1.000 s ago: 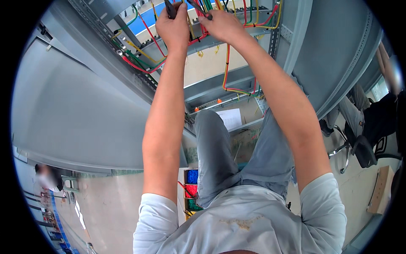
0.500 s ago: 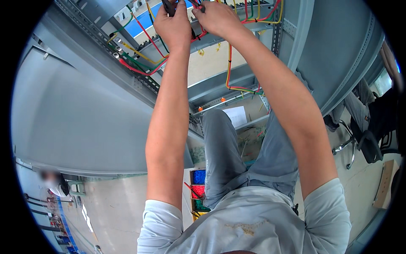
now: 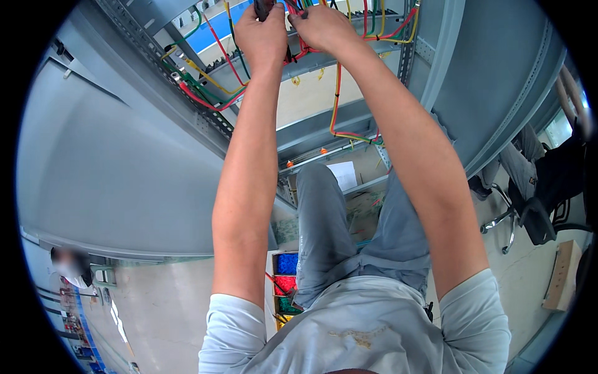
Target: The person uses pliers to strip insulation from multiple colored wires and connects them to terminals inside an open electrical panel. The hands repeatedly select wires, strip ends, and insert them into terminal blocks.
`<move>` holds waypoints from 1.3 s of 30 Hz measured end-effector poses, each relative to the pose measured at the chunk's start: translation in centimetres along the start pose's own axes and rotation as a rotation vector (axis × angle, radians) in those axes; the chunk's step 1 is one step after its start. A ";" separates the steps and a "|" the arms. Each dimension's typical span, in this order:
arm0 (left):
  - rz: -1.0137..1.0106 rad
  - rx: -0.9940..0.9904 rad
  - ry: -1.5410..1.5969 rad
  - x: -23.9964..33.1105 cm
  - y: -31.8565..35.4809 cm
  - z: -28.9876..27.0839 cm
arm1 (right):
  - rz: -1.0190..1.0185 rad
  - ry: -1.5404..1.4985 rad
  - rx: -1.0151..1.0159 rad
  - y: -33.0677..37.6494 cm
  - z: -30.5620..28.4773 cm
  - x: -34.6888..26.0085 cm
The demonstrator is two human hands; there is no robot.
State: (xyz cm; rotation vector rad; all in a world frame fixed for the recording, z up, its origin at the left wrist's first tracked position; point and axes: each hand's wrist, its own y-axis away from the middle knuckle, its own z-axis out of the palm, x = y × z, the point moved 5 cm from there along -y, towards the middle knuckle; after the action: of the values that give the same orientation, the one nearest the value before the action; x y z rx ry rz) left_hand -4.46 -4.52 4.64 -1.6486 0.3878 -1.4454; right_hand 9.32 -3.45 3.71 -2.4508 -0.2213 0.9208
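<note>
Wires in red, yellow and green run across the top of an open grey metal cabinet, and both hands are raised into them at the upper edge of the view. The left hand is clenched around a dark tool whose tip pokes out above the fist; what kind of tool it is cannot be told, as most of it is hidden. The right hand sits just beside the left, its grip pinching a red strand of the bundle between fingertips. From there a loop of orange and yellow wire hangs down past the right forearm toward a lower cross rail. More red and green wires trail along a perforated rail on the left side of the frame. Below the arms, the person's grey trousers and pale shirt fill the lower middle, and beside the left leg a sorting box on the floor holds blue, red and green small parts. A black office chair stands at the right.
</note>
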 end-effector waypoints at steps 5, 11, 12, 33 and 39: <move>-0.059 -0.015 0.032 -0.9 -0.4 -0.5 | 0.027 -0.043 -0.095 -0.3 -0.2 -0.3; -0.046 -0.003 -0.103 1.1 -0.5 -0.3 | -0.022 0.072 -0.112 -0.6 -1.3 -0.2; -0.065 -0.009 -0.137 1.7 -0.6 -0.2 | -0.034 0.084 -0.120 -0.6 -1.5 -0.3; -0.005 0.016 -0.162 1.1 -0.2 -1.6 | -0.063 0.010 -0.062 1.8 -0.5 -0.4; 0.029 -0.034 -0.108 0.5 -0.5 -1.5 | -0.109 -0.006 0.105 1.6 -0.1 0.6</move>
State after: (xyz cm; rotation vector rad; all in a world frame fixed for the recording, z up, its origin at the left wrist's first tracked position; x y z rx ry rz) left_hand -5.87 -5.20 5.19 -1.7334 0.3753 -1.3287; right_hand 9.82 -4.63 2.57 -2.3162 -0.2978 0.8710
